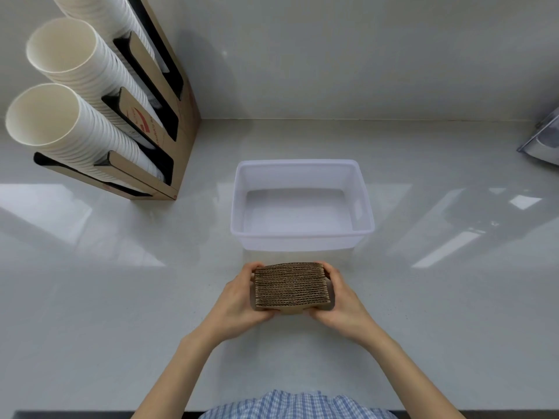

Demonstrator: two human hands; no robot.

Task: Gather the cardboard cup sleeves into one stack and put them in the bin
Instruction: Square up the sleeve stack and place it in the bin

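While the left hand [239,297] and right hand [338,297] are clasping the sleeve stack [291,286] at centre frame, they should be squeezing evenly, lifting it level into the empty bin [302,237] just above.

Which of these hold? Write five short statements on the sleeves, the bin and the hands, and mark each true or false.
1. Both the left hand and the right hand grip the sleeve stack. True.
2. The sleeve stack lies inside the bin. False: it is held in front of the bin, which is empty.
3. The bin is dark and opaque. False: it is pale and translucent.
4. White cups sit in a holder at the left. True.
5. Loose sleeves lie scattered on the counter. False: none show.
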